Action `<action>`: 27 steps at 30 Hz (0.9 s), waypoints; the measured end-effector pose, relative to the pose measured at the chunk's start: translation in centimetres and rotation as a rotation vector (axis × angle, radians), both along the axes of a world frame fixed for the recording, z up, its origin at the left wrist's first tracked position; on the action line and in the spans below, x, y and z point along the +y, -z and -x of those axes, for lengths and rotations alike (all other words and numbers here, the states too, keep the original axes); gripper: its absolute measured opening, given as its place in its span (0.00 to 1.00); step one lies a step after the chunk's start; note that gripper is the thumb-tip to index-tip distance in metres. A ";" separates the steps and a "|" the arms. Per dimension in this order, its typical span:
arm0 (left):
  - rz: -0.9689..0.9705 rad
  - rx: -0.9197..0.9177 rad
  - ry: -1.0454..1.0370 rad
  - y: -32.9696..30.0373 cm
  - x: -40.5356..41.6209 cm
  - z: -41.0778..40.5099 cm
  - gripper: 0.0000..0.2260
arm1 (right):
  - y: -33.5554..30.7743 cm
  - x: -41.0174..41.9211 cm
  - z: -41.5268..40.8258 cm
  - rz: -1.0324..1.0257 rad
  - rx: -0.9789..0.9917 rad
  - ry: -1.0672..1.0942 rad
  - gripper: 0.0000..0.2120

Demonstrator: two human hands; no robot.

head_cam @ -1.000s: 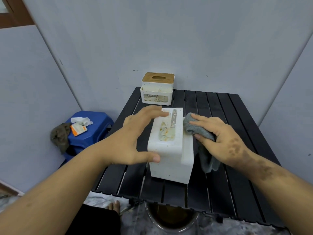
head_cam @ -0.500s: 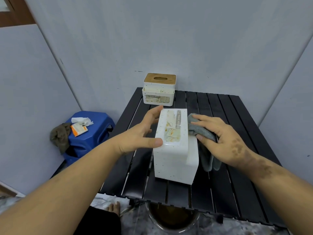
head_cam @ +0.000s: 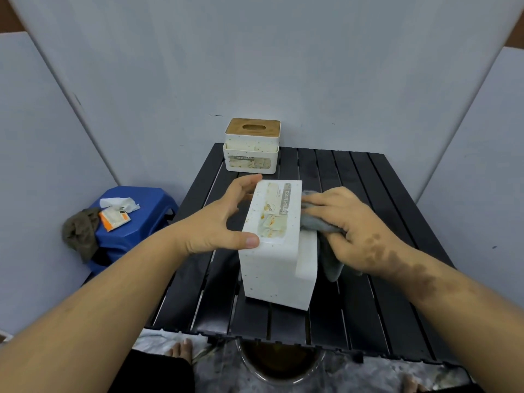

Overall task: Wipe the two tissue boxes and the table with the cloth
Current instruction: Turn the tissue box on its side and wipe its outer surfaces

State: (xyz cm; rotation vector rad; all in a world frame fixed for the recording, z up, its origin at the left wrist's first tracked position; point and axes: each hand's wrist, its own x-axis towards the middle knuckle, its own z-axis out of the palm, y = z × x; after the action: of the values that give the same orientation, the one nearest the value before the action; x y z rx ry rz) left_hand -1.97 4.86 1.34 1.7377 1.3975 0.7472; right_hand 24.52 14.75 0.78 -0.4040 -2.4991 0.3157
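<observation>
A white speckled tissue box [head_cam: 276,268] lies on its side in the middle of the black slatted table [head_cam: 397,313], its label facing up. My left hand [head_cam: 218,222] holds it from the left, thumb on the near top edge and fingers along the far left side. My right hand [head_cam: 348,228] presses a grey cloth [head_cam: 326,245] against the box's right side; part of the cloth hangs below the palm. A second white tissue box [head_cam: 251,150] with a wooden lid stands upright at the table's far edge.
A blue plastic stool [head_cam: 141,219] stands left of the table with a brown rag [head_cam: 80,232], an orange packet and crumpled tissue on it. A dark round bowl [head_cam: 279,361] sits on the floor under the table's near edge. Grey walls close in on three sides.
My left hand shifted from hovering over the box to holding its left side. The right hand moved the cloth nearer along the box's right face.
</observation>
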 end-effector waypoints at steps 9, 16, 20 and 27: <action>-0.018 0.003 -0.025 0.0 0.0 -0.4 0.52 | 0.6 -3.3 -1.5 0.087 0.005 0.132 0.26; -0.020 0.039 -0.008 -0.1 0.0 -0.4 0.52 | 1.0 -8.7 -2.4 0.071 0.144 0.044 0.14; -0.016 0.039 0.009 -0.1 -0.1 -0.5 0.55 | 1.2 -8.5 -3.6 0.024 0.106 -0.080 0.22; 0.021 0.022 0.047 -0.5 0.0 -0.3 0.57 | 0.6 -4.8 -3.3 -0.006 0.072 -0.121 0.25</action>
State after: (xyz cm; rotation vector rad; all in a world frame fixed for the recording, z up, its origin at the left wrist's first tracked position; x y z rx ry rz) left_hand -1.69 4.90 1.87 1.7609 1.3698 0.6882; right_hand 27.84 9.98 0.21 -0.2350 -2.4583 0.3646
